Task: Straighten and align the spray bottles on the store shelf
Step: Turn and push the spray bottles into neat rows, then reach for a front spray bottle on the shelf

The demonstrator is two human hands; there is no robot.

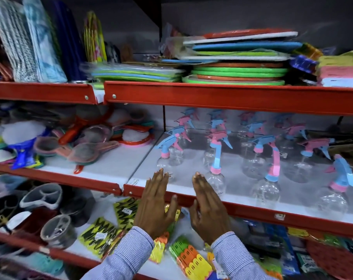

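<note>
Left hand (154, 207): flat and wide, fingers together, palm facing right, holding nothing; its fingertips reach the near-left bottle.
Right hand (207, 209): flat and wide too, palm facing left, empty, its fingertips near the second front bottle (215, 178).
Spray bottles: several loose rows on the middle shelf (191, 190), right of centre, running from near edge to far wall.
Near-left bottle (167, 156): clear round plastic body, pink collar, blue trigger head pointing left.
Other heads: pink and blue, turned different ways, so the rows look uneven.
Shelf: smooth white board with a red metal lip.
Risk, tipping: the bottles look empty and light with heavy tops; a quick sideways push could likely topple one into its neighbours.
Risk, snagging: long triggers may hook each other when turned.
Risk, falling: front bottles stand near the lip and could drop onto the packets (119, 225) below.
</note>
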